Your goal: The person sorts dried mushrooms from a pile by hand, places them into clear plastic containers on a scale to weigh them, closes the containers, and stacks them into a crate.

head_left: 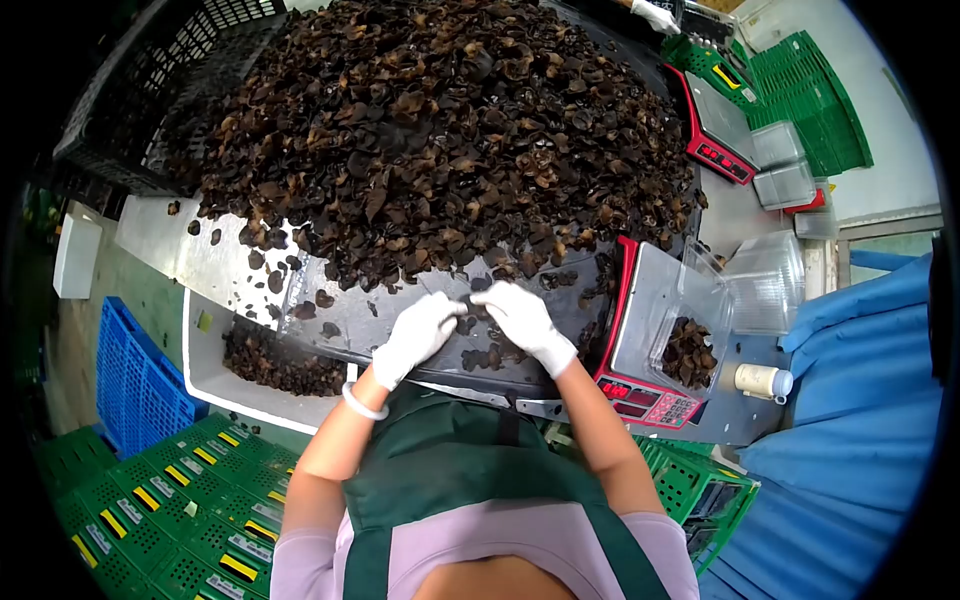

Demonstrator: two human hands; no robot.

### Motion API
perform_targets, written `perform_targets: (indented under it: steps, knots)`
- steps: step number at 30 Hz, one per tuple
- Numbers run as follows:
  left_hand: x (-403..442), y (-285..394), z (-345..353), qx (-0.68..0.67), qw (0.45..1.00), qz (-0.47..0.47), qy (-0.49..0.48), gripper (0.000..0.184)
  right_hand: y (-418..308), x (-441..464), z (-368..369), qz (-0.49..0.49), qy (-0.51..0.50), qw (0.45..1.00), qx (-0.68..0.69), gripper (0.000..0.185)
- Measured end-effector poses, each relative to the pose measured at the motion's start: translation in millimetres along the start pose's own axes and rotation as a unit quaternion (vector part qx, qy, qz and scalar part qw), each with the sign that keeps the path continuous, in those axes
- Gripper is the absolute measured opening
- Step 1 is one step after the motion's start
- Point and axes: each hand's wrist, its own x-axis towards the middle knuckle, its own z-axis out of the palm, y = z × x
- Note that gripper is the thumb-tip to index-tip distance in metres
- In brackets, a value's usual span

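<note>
My left hand (420,334), in a white glove, is closed in a pinch at the near edge of a big heap of dark wood ear mushrooms (440,130). Facing it, my right hand (522,318), gloved too, has its fingers curled in. Between the fingertips of both hands is a small dark wood ear piece (469,306), mostly covered by the gloves. A few loose pieces (482,358) lie on the dark tabletop (385,325) just below and beside the hands.
At right, a red-framed scale (632,335) bears a clear tray (722,335) with mushrooms. Beyond are another scale (722,118), stacked clear trays (766,280) and a co-worker's gloved hand (655,16). A white bin (205,350) of scraps is at left, near green crates (175,500).
</note>
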Motion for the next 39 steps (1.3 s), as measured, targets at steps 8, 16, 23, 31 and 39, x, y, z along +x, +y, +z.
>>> perform_targets:
  steps: [8, 16, 23, 31, 39]
  knots:
    - [-40, 25, -64, -0.28, 0.934, -0.223, 0.006, 0.025, -34, -94, -33, 0.176, 0.137, 0.969, 0.108, 0.067]
    - [-83, -7, -82, -0.385, 0.838, -0.361, 0.14, 0.024, -45, -143, 2, 0.129, -0.008, 0.989, -0.077, 0.042]
    - [-104, -38, -107, -0.061, 0.922, -0.26, 0.281, 0.019, -35, -96, -4, 0.11, 0.066, 0.991, -0.044, 0.062]
    - [-78, 10, -92, 0.188, 0.964, -0.108, 0.154, 0.024, -34, -35, 31, 0.031, -0.023, 0.998, -0.057, 0.107]
    - [-25, 12, -5, 0.076, 0.996, -0.007, 0.036, 0.036, -28, -38, 42, -0.088, 0.005, 0.983, -0.162, 0.047]
